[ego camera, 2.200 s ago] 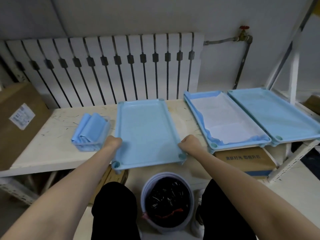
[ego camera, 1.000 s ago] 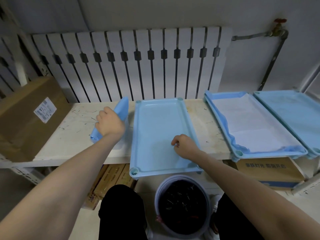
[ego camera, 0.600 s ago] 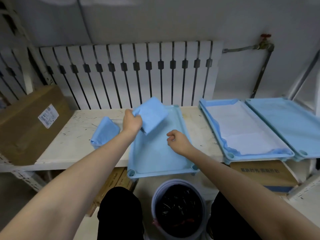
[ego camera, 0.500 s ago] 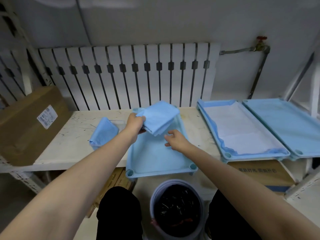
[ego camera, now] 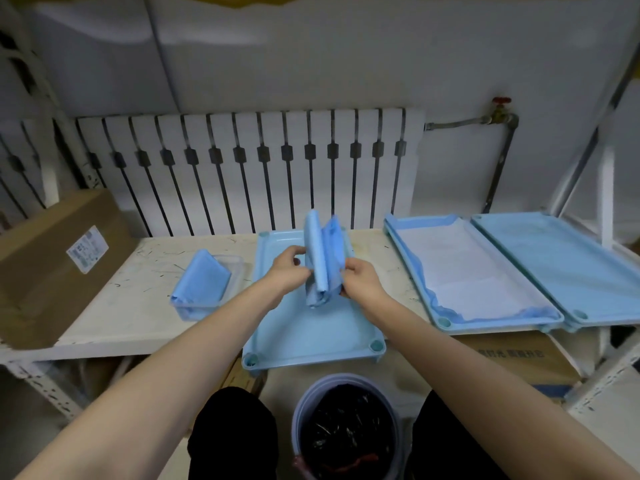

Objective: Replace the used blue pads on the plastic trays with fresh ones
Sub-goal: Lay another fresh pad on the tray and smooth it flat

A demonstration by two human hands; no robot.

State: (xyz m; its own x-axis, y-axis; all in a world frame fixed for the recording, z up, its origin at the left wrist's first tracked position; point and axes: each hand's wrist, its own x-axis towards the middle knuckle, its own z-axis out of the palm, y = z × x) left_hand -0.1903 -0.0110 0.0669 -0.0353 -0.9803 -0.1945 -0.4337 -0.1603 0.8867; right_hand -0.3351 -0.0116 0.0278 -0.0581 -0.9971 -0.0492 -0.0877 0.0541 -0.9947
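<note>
Okay, your left hand (ego camera: 289, 270) and right hand (ego camera: 362, 284) are both pinching the folded blue pad (ego camera: 322, 258) above the bare tray (ego camera: 311, 336) at the surface's (ego camera: 138, 268) front edge. Peel the layers apart evenly, then square it to the tray corners.

A plain storeroom or utility room: a white radiator (ego camera: 242, 168) on a bare wall, an exposed pipe (ego camera: 498, 168) with a red valve (ego camera: 501, 100), a scuffed white surface (ego camera: 131, 278) on a chipped metal rack (ego camera: 45, 386), cardboard boxes (ego camera: 52, 265), a lined bin (ego camera: 304, 396) and a row of plastic trays (ego camera: 561, 265).
</note>
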